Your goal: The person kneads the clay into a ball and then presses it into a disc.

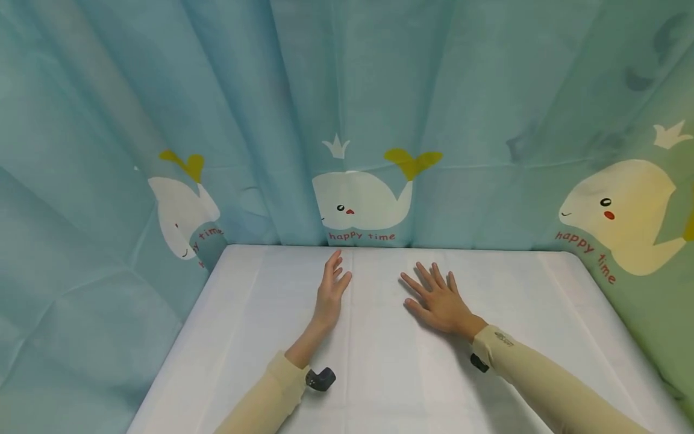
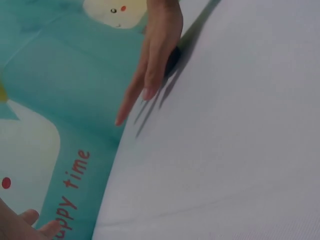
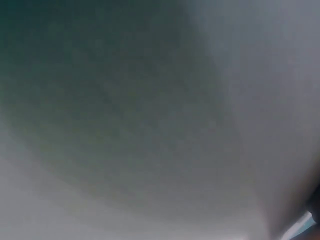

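Observation:
My left hand (image 1: 328,296) is over the middle of the white tabletop (image 1: 379,361), turned on its side with thumb and fingers relaxed and nothing held. To its right, my right hand (image 1: 443,306) is palm down with its fingers spread, and it holds nothing either. From the left wrist view, that right hand (image 2: 161,40) casts a finger-shaped shadow on the surface; whether it touches is hard to tell. Part of the left hand (image 2: 20,225) shows in the lower left corner there. The right wrist view is mostly a blurred, shadowed pale surface.
A blue-green curtain (image 1: 358,78) printed with white whales and "happy time" hangs behind the table and along both sides. Small dark wrist devices (image 1: 321,380) sit at the cuffs of both light sleeves (image 1: 542,380).

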Available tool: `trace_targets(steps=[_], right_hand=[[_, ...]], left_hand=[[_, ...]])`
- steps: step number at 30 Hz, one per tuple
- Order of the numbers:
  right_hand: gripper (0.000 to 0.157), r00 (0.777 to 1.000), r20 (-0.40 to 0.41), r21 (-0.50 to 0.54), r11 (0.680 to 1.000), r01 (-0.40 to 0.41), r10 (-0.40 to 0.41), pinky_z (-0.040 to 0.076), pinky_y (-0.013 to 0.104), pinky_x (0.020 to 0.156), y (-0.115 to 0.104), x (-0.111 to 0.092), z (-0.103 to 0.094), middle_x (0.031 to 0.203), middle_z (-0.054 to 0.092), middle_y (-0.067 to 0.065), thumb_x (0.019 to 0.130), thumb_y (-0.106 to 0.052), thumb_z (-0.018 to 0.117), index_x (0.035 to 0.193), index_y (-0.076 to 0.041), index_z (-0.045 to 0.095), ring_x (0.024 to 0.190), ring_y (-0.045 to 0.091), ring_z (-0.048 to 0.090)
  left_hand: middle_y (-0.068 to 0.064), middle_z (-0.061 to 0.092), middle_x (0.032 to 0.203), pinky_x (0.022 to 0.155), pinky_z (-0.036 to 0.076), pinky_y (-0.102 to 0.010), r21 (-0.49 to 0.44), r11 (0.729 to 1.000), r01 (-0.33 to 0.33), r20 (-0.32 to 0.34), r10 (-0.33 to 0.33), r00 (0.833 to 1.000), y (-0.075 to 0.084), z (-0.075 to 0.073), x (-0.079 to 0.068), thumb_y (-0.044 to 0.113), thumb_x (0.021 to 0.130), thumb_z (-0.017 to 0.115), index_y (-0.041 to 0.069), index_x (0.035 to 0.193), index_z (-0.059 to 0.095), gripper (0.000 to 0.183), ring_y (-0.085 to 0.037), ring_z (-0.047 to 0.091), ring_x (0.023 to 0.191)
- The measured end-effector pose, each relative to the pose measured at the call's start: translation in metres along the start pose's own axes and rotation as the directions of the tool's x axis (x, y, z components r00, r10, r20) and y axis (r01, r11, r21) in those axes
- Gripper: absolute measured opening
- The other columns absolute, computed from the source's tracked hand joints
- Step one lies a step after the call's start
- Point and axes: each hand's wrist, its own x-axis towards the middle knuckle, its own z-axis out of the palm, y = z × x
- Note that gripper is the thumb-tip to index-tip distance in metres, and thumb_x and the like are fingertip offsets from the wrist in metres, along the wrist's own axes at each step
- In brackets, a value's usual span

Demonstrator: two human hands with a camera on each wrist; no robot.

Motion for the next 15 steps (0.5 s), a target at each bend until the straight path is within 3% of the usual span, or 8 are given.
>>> trace_targets(steps=[6, 15], right_hand=[[0.064, 0.999, 0.038, -0.020, 1.000, -0.008, 0.009, 0.001, 0.077, 0.113, 0.006, 0.004, 0.005, 0.171, 0.014, 0.013, 0.105, -0.057, 0.044, 0.163, -0.032, 0.033, 0.154, 0.048, 0.002], [0.066, 0.995, 0.092, -0.024, 0.999, -0.031, 0.033, -0.001, 0.078, 0.112, 0.007, 0.012, 0.003, 0.171, 0.014, 0.015, 0.104, -0.060, 0.041, 0.163, -0.031, 0.032, 0.154, 0.049, 0.001]], left_hand=[[-0.020, 0.033, 0.161, 0.115, 0.029, -0.065, 0.018, 0.999, -0.033, -0.035, 0.033, 0.999, -0.027, -0.004, 0.010, 0.022, 0.108, 0.049, 0.011, 0.161, 0.030, 0.057, -0.050, 0.032, 0.145], [-0.015, 0.030, 0.163, 0.115, 0.029, -0.065, 0.017, 0.999, -0.027, -0.028, 0.027, 0.999, -0.034, -0.008, 0.017, 0.026, 0.109, 0.048, 0.015, 0.162, 0.028, 0.058, -0.049, 0.029, 0.147]])
